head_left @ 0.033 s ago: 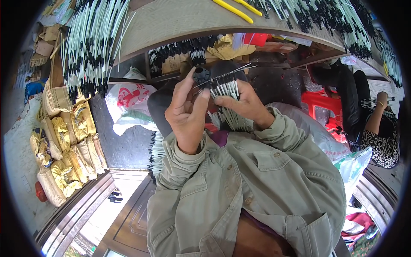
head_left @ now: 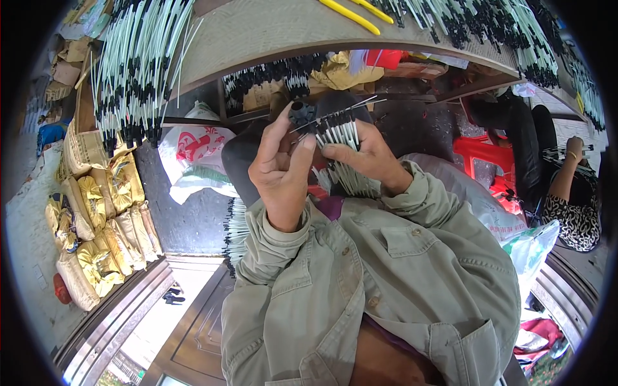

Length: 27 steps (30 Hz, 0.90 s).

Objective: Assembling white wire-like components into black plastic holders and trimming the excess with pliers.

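Observation:
In front of my body, my left hand (head_left: pixel 280 168) is closed at its fingertips around a black ribbed round piece (head_left: pixel 300 112). Its thumb lies close to a pair of thin rods (head_left: pixel 344 112) slanting across toward the right. My right hand (head_left: pixel 372 154) grips a row of pale, thin sticks with black ends (head_left: pixel 338 134), its thumb laid over them. The rods pass along the black ends of this row. More pale sticks (head_left: pixel 353 179) hang below the right hand, near my lap. Where rods and black ends meet is too small to make out.
A worktable (head_left: pixel 257 32) ahead bears stick bundles (head_left: pixel 138 64) at left, others (head_left: pixel 476 26) at right, and yellow-handled pliers (head_left: pixel 351 14). Wrapped packages (head_left: pixel 106 225) lie left. A red stool (head_left: pixel 479 157) and a co-worker's arm (head_left: pixel 566 170) are at right.

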Each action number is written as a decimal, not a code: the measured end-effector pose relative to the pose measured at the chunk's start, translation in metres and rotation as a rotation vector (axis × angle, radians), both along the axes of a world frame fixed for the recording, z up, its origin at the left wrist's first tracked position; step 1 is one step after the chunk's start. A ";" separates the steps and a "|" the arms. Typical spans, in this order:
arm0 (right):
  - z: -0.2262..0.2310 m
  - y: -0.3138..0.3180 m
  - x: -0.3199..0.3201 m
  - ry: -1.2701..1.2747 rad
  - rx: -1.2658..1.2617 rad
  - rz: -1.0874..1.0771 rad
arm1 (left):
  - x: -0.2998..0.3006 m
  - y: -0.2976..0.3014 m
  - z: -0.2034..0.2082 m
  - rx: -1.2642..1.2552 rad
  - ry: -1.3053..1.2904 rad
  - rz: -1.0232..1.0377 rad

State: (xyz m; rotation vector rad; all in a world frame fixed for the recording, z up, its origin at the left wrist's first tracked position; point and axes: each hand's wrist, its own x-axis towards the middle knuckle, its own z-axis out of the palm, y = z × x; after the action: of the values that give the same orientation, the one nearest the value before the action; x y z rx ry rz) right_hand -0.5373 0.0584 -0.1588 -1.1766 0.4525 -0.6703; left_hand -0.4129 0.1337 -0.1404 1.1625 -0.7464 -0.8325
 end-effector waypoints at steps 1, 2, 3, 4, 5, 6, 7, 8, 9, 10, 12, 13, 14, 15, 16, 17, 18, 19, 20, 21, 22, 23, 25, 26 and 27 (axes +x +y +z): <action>-0.001 0.000 0.000 0.015 -0.037 -0.010 | -0.002 -0.001 0.000 -0.027 0.091 0.004; -0.001 0.000 0.000 0.030 -0.075 -0.020 | -0.004 -0.002 -0.001 -0.025 0.091 0.001; -0.002 0.000 -0.001 0.030 -0.072 -0.022 | -0.005 -0.002 -0.003 -0.038 0.100 0.038; -0.002 0.000 -0.001 0.035 -0.095 -0.003 | -0.006 -0.001 -0.004 -0.052 0.109 0.076; -0.002 0.000 -0.001 0.040 -0.119 0.015 | -0.007 -0.001 -0.001 -0.049 0.109 0.074; -0.003 0.000 -0.001 0.041 -0.116 0.011 | -0.009 -0.002 0.003 -0.003 0.127 0.082; -0.003 0.000 -0.001 0.030 -0.130 0.004 | -0.010 -0.003 0.005 0.043 0.144 0.089; -0.002 0.000 -0.001 0.019 -0.145 -0.004 | -0.011 -0.004 0.003 0.046 0.144 0.086; -0.002 0.001 -0.001 0.019 -0.142 -0.007 | -0.013 -0.005 0.002 0.045 0.122 0.129; -0.001 0.000 0.000 0.020 -0.152 0.011 | -0.014 -0.005 0.002 0.045 0.098 0.173; -0.001 -0.001 0.000 0.023 -0.158 0.023 | -0.014 -0.005 0.002 0.047 0.108 0.176; -0.002 -0.002 0.000 0.023 -0.115 0.042 | -0.015 -0.005 0.001 0.047 0.117 0.181; -0.002 -0.002 0.000 0.023 -0.071 0.062 | -0.015 -0.006 0.002 0.051 0.118 0.177; -0.005 -0.003 0.001 0.023 -0.068 0.056 | -0.015 -0.007 0.003 0.015 0.173 0.164; -0.009 -0.004 0.001 0.009 -0.082 0.068 | -0.015 -0.008 0.004 -0.020 0.228 0.150; -0.011 -0.004 0.001 -0.005 -0.096 0.081 | -0.014 -0.008 0.004 -0.016 0.228 0.145; -0.012 -0.006 0.001 -0.007 -0.093 0.077 | -0.012 -0.007 0.004 -0.016 0.229 0.129; -0.011 -0.007 0.001 -0.021 -0.141 0.052 | -0.011 -0.007 0.004 -0.015 0.231 0.112; -0.010 -0.008 0.001 -0.036 -0.189 0.027 | -0.010 -0.006 0.005 -0.012 0.228 0.109; -0.006 -0.008 0.001 -0.038 -0.186 0.023 | -0.010 -0.004 0.005 -0.018 0.237 0.102; -0.001 -0.008 0.002 -0.023 -0.182 0.024 | -0.010 -0.003 0.005 -0.024 0.246 0.095; 0.001 -0.008 0.004 -0.009 -0.178 0.025 | -0.010 -0.001 0.006 -0.021 0.244 0.091; -0.002 -0.007 0.006 -0.049 -0.242 -0.013 | -0.012 0.000 0.007 -0.001 0.143 0.148; -0.004 -0.007 0.007 -0.086 -0.306 -0.045 | -0.012 -0.001 0.005 -0.001 0.141 0.142; -0.004 -0.007 0.007 -0.088 -0.305 -0.051 | -0.013 0.000 0.004 -0.009 0.077 0.167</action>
State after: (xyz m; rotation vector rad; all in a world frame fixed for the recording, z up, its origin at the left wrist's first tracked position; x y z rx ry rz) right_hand -0.5304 0.0512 -0.1628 -1.4201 0.3134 -0.8527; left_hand -0.4263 0.1335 -0.1367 1.1609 -0.5813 -0.7293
